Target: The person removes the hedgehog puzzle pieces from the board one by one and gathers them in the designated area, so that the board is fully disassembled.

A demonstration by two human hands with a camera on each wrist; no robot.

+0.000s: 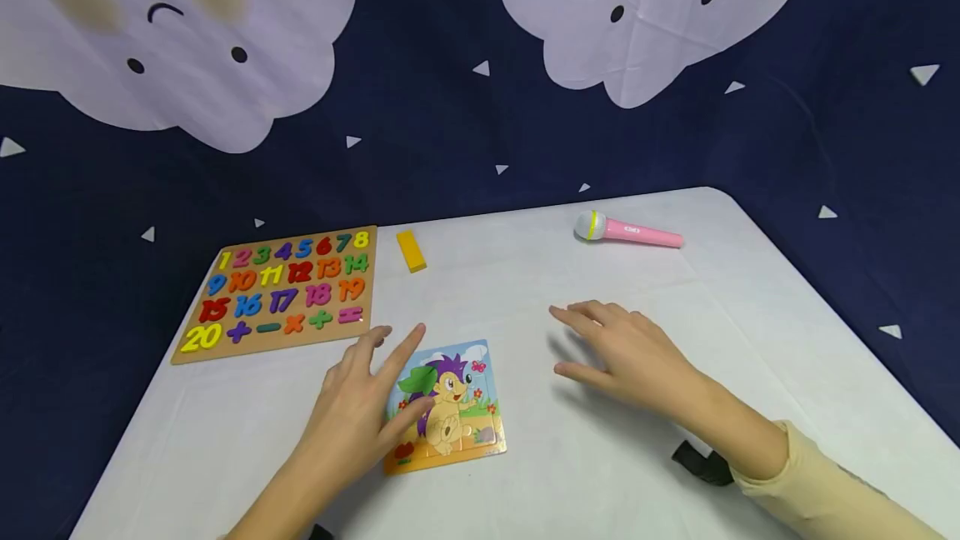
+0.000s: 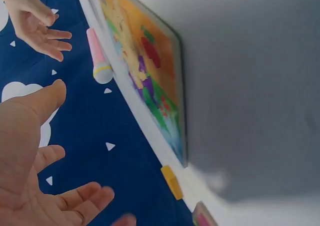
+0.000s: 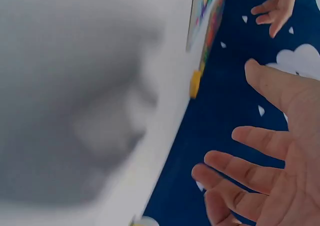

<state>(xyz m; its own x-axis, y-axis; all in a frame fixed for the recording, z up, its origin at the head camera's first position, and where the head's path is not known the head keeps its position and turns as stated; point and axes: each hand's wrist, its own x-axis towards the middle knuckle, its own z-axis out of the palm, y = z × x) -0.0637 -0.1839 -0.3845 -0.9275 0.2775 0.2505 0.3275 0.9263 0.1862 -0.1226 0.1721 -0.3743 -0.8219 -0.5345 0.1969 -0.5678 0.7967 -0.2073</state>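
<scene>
Your puzzle [image 1: 459, 407] appears assembled (left edge partly hidden); no placement evidently remains. Your left grip [image 1: 356, 407], near it, and right grip [image 1: 622, 351] are spread, holding nothing.

Number board [image 1: 301, 300] left, block [image 1: 411, 251] behind puzzle [image 1: 453, 408], microphone [image 1: 633, 232] far right

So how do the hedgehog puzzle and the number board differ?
The hedgehog puzzle is smaller and roughly square; the number board is larger and oblong. The hedgehog puzzle shows a cartoon hedgehog, while the number board carries coloured numerals and signs. Both lie on the white table.
</scene>
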